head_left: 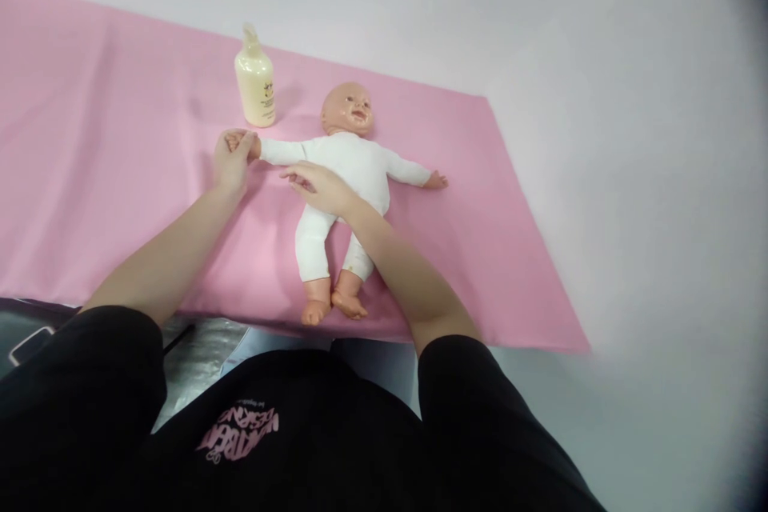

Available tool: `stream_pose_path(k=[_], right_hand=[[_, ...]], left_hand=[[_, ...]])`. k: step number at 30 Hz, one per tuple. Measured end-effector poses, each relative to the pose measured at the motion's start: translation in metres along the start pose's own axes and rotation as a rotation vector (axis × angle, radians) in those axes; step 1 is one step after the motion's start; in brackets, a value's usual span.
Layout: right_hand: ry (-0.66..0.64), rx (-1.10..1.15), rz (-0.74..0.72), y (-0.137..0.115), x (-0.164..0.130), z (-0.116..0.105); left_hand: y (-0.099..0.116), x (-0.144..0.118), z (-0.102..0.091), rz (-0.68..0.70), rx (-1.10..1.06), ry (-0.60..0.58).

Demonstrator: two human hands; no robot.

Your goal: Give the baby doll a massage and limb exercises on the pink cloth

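Observation:
A baby doll [360, 164] with a white cloth body lies on its back, its arms spread to both sides and its head away from me. My left hand [233, 164] is closed around the doll's hand on the left side, and the doll's small fingers peek out of my grip. Over the left side of the doll's belly rests my right hand [317, 186], palm down, its fingers loosely bent and apart with nothing in them. Whether its fingertips press on the doll or only hover beside it, I cannot tell. The doll's other arm and both legs lie free.
A pale yellow pump bottle [257, 88] stands upright just beyond my left hand. Pink cloth [120, 176] covers the table, whose near edge runs close to the doll's feet. Behind and to the right is a plain white surface [630, 136].

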State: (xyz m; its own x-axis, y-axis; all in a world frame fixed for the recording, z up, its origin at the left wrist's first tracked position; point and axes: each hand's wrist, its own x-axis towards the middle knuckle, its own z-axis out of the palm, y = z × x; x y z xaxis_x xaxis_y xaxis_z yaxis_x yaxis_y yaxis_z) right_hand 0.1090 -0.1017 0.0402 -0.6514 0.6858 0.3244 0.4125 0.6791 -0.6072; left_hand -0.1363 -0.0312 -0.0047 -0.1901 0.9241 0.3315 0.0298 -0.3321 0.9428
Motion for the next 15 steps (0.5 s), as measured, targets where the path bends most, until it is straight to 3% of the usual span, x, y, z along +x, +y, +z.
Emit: stream_pose_path(k=[3, 6, 15], right_hand=[[0.0, -0.025, 0.013, -0.006, -0.015, -0.002], [-0.037, -0.071, -0.032, -0.016, -0.038, -0.005], [-0.025, -0.085, -0.039, -0.017, -0.103, -0.034]], left_hand=[[0.011, 0.004, 0.001, -0.21, 0.008, 0.178], [0.02, 0.007, 0.002, -0.22, 0.054, 0.224], [0.011, 0.015, -0.019, -0.049, 0.357, 0.038]])
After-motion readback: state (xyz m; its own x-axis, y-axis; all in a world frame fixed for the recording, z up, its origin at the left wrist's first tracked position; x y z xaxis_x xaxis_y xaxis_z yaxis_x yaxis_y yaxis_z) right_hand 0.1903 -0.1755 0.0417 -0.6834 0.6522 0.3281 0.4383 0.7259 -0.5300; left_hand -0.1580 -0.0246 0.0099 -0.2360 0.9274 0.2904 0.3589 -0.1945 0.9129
